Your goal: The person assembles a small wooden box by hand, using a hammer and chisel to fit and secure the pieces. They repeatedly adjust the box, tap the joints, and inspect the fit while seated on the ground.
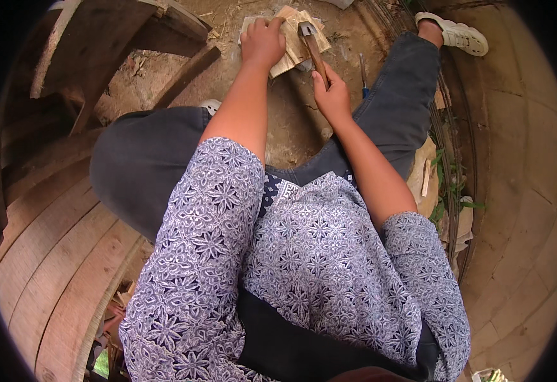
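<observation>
My right hand (332, 99) is wrapped round the wooden handle of a hammer (317, 56). Its metal head is over a pale piece of wood (286, 63) on the ground in front of me. At the wood's left part, my left hand (264, 44) has its fingers curled down and appears to grip it. The fingertips are partly hidden. To the right of the hammer, beside my leg, lies a chisel-like tool (365, 91) with a blue handle and a thin metal shaft.
Dark wooden planks and frames (125, 54) rise at the left. Curved boards (62, 267) stand below them. Thin rods or wires (457, 127) run along the wall (514, 159) on the right, with stones and small green plants beside them. Wood chips (139, 63) litter the dirt.
</observation>
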